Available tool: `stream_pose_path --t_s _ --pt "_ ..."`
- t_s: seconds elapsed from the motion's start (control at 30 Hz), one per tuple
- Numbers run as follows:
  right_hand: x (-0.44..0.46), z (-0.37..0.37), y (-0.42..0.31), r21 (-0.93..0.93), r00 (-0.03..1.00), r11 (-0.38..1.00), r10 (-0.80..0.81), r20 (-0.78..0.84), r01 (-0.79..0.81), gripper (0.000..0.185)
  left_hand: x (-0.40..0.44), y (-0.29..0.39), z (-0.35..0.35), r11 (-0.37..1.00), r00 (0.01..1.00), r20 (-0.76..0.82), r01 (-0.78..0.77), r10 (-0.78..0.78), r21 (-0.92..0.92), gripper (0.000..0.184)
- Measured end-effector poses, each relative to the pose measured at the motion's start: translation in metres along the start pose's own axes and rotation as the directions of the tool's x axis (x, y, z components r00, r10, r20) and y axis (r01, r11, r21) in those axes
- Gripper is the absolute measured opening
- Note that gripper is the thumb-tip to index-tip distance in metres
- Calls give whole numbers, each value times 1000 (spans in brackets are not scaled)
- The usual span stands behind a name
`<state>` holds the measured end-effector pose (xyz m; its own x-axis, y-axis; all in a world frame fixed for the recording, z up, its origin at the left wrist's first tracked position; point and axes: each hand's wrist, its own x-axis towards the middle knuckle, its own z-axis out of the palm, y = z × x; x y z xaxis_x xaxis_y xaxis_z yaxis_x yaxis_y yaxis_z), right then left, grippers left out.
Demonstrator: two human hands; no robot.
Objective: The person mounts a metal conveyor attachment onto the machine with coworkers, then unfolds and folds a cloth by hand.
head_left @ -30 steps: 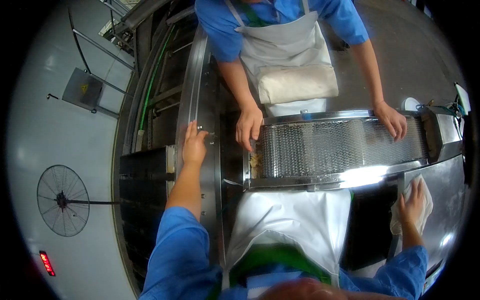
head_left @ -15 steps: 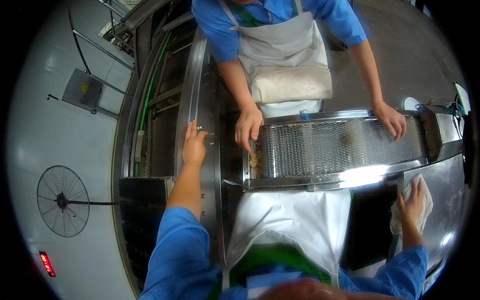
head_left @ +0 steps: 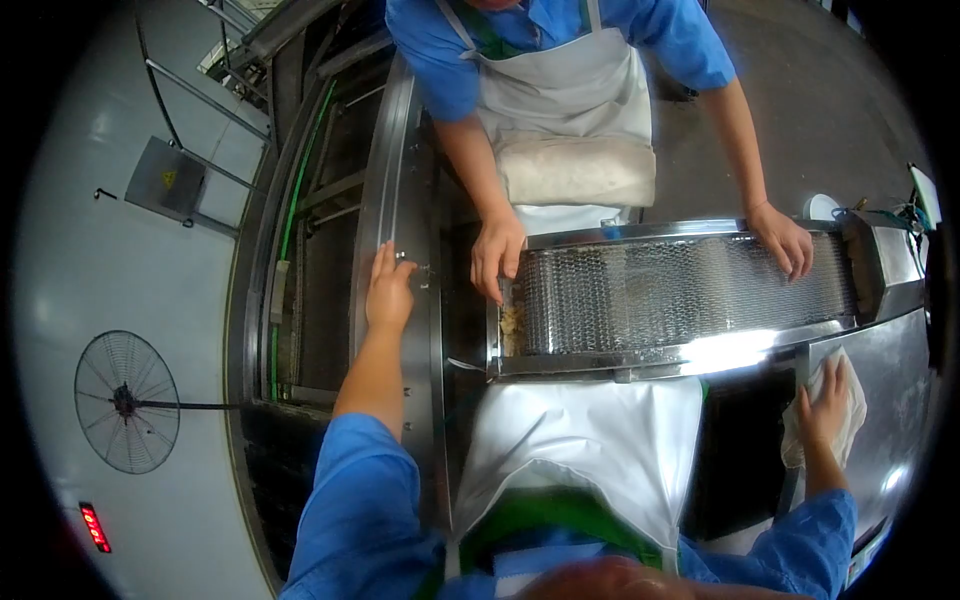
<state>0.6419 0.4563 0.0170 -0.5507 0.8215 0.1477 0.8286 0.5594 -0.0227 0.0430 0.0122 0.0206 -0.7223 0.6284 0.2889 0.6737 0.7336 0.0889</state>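
Observation:
My left hand (head_left: 390, 292) rests on the long metal side rail (head_left: 422, 345), fingers stretched out and thumb apart, with nothing in it. On the right, my right hand (head_left: 824, 405) holds a white cloth (head_left: 852, 415) against the smooth metal panel (head_left: 895, 370). Between my arms runs a metal mesh belt (head_left: 680, 290) in a shiny frame. Pale crumb-like residue (head_left: 512, 322) lies at its left end. Across from me, a co-worker's one hand (head_left: 497, 255) hangs over that end, and their other hand (head_left: 782, 240) touches the mesh near its right end.
Beyond the rail, a large machine with a green strip (head_left: 295, 215) and dark crossbars fills the left. A wall fan (head_left: 124, 402), a grey electrical box (head_left: 165, 180) and a red display (head_left: 95, 527) are farther left. Cables (head_left: 905, 215) gather at the far right.
Inside the left machine, the dark panel has shifted toward me, showing more crossbars and green strip. The co-worker's torso has moved slightly left. Both my hands stay in the same places.

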Motion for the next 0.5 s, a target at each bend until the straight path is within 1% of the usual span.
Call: stream_pose_path --t_s 0.1,0.17,0.23,0.27,0.33,0.4,0.47,0.5 --pt "0 -3 -3 -4 1000 1000 2 3 -2 72 0 0 1 1000 1000 -8 -8 8 1 27" --pt "1 -7 -6 -11 1000 1000 12 13 -11 72 0 1 1 999 1000 8 17 -18 50 25" --pt "1 -14 -13 -21 1000 1000 -15 4 15 71 -1 -3 1 998 999 19 26 -27 64 25" --pt "-1 -20 -17 -34 1000 999 5 22 -4 71 -1 -4 4 997 999 25 36 -38 69 25" --pt "4 -39 -34 -3 993 999 51 103 -51 69 0 -9 7 996 999 33 26 -29 84 25" --pt "3 -27 -23 -68 997 997 42 61 -38 70 -1 0 1 996 996 58 71 -74 53 32" --pt "2 -30 -30 -8 988 991 133 80 -133 67 -1 -11 5 994 999 4 -45 45 104 29" --pt "3 -30 -32 1 990 992 129 65 -129 67 0 -8 2 993 999 40 6 -11 121 25"
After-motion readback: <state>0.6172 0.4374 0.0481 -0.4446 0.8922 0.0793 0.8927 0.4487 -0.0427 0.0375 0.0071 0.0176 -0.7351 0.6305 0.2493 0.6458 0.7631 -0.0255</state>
